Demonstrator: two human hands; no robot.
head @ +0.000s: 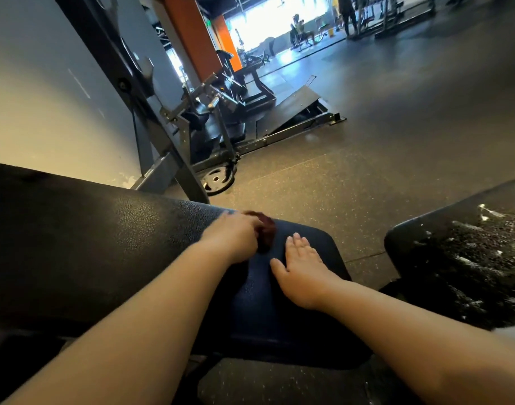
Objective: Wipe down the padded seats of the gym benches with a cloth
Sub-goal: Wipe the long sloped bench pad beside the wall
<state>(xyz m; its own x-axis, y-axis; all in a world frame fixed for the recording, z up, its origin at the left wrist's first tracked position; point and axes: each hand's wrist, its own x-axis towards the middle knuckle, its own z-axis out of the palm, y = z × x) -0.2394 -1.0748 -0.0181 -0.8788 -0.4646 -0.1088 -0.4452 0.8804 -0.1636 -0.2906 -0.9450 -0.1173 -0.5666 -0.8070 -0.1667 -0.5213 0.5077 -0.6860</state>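
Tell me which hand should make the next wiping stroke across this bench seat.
Left. The left hand already grips the dark cloth on the seat pad; the right hand lies flat, bracing, with no cloth.

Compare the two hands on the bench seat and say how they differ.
The left hand curls its fingers round a dark reddish cloth; the right hand holds nothing. The left hand looks motion-blurred; the right hand is sharp, lying flat with its fingers straight. The left hand sits farther along the bench seat. Both are on the same black pad.
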